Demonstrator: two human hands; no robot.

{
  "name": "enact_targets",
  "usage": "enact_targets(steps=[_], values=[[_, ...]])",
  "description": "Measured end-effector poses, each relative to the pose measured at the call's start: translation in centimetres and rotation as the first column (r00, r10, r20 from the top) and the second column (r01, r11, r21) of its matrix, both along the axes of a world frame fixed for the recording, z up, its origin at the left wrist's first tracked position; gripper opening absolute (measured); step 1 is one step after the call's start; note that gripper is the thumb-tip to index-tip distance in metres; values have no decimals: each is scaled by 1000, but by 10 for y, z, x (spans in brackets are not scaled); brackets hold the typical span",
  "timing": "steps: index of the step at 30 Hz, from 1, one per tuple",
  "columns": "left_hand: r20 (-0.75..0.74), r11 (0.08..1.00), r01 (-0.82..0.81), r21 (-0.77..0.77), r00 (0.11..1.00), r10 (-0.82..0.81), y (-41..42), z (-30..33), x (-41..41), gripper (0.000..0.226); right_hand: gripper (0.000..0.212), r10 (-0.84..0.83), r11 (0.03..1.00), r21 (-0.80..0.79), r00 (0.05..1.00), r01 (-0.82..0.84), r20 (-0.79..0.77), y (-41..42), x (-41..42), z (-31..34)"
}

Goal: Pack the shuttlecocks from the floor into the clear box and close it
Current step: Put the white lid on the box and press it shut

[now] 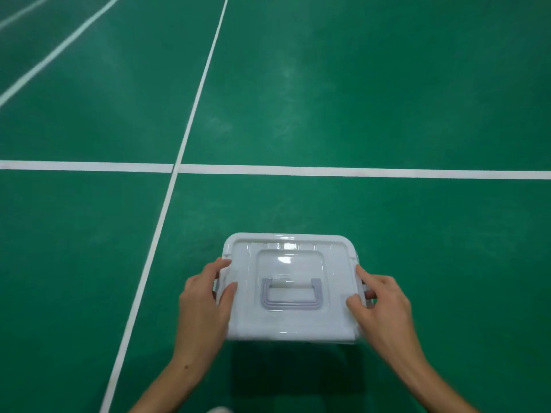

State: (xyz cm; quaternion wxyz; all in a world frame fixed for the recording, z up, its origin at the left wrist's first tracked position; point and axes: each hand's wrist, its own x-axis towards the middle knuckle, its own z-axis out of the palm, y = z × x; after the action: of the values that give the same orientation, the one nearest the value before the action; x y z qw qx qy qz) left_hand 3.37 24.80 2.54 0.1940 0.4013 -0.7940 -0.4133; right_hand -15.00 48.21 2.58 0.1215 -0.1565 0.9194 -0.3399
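Clear box (290, 289) on green floor (357, 99), lid on; left hand (202, 305) and right hand (381, 305) grip its side latches, no shuttlecocks visible outside, likely final latching

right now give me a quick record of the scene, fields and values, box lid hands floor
box: clear box on the green floor, near the white court lines
lid: lid on top, grey handle lying flat
left hand: left hand grips the box's left side at the latch
right hand: right hand grips the right side at the latch
latches: mostly hidden by fingers, cannot tell if fastened
shuttlecocks: none seen on the floor
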Motion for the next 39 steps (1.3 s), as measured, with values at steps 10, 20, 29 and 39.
enact_targets(steps=[10,20,29,39], values=[[60,999,2,-48,998,1,1,-16,-9,49,45,-56,998,40,998,55,23,12,2,-15],[149,580,-229,781,972,184,-30,-20,-10,68,74,-224,918,-132,762,374,607,14,-20,-33],[5,752,-258,607,947,321,-7,-18,-20,43,34,-238,910,-246,907,333,348,6,-4,-32],[38,923,-288,256,957,289,4,-30,-26,32,41,-275,961,-28,961,276,17,-3,9,-31]])
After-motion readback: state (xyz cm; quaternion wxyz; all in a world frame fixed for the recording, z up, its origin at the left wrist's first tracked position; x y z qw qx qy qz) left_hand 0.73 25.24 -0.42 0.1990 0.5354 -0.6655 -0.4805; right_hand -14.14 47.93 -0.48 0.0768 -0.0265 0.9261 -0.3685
